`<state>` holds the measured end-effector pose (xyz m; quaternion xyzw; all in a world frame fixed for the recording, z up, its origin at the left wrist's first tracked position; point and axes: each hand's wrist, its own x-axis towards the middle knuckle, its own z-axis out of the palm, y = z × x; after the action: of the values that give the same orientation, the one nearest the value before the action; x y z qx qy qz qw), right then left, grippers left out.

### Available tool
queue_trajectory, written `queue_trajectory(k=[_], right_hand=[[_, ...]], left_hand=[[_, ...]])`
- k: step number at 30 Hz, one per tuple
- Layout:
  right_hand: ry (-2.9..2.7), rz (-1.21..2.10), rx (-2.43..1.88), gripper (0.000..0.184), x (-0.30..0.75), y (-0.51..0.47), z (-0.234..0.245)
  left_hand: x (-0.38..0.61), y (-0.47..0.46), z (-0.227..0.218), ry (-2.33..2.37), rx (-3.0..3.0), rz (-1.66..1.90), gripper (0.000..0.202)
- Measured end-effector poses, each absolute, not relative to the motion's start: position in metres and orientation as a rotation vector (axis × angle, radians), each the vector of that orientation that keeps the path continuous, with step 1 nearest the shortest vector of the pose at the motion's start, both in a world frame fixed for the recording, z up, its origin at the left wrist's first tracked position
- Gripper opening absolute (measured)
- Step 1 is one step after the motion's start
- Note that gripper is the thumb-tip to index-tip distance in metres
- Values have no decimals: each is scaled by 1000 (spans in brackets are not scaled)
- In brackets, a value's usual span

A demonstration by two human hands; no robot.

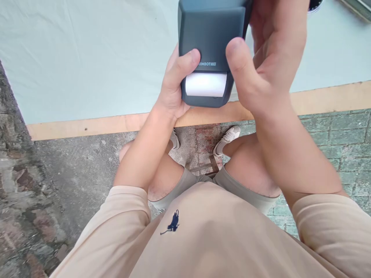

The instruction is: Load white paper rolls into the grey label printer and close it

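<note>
At the left I have a rough stone wall [17, 216], then a patch of grey concrete [78, 166] on the near side of a table whose pale cover [81, 65] spreads to the far side; a wooden edge strip [72, 128] runs along its near border; next I come to the left hand [173, 87], with the dark handheld device [213, 38] just to its right, lying between the two hands above the table's near edge; the left thumb presses on the device's front face, beside the partly covered pale lettering, while the other left fingers go behind the casing, so I read this hand as closed around the left side, though I cannot tell how the hidden fingertips sit; at the device's near end I see a white panel [205, 84]; to the right, the right hand [269, 71] has its thumb over the right border of the front face, with a gap between thumb and the remaining fingers, which bend in at the far right side; their tips are out of my sight, so I cannot tell whether they grip or merely touch; farther right I make out greenish bricks [344, 154] on the near side and, at the far right, a dark round object [315, 5], cut off by my view
</note>
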<state>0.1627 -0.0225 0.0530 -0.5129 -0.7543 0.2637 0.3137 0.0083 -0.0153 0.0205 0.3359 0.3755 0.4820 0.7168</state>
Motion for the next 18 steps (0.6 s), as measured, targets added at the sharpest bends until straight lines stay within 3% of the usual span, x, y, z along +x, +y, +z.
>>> queue_trajectory(k=[4,10,18], right_hand=[[-1967,481,-1364,45,159,-23,49],[-1880,750,-1235,43,162,-18,51],[-1881,763,-1293,43,161,-14,45]], left_hand=[[7,-16,13,773,781,1081,29],[1,-13,4,921,722,1079,33],[6,-8,12,1060,618,1033,39]])
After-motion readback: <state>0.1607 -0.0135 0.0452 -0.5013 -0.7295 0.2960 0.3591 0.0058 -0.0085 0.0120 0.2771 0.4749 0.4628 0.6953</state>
